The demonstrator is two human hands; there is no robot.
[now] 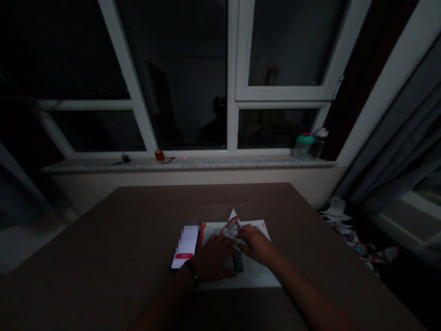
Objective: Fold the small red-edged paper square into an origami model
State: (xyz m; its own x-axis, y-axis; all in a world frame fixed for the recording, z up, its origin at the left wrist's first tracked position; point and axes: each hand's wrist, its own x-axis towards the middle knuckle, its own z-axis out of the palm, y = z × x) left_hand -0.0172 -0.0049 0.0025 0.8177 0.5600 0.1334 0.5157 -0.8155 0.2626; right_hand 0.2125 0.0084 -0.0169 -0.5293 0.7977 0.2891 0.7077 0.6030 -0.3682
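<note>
A folded piece of printed paper (230, 226), white with red edging, stands up slightly to a pointed tip between my hands. It lies over a printed page (257, 275) with text and pictures, flat on the table. My left hand (215, 257), a dark band on its wrist, lies over the page's left part with fingers stretched out and thumb apart, its fingertips at the folded paper. From the right, my right hand (255, 242) has its fingers bent onto the folded paper's edge. Both hands partly cover the paper, and dim light blurs the fingertips.
Left of the page lies a lit phone (186, 246) on the brown table (120, 239). Behind the table, the windowsill (213, 162) holds a red object (159, 155) and two bottles, one with a green lid (305, 138). Scattered papers (354, 239) lie beyond the table's right edge.
</note>
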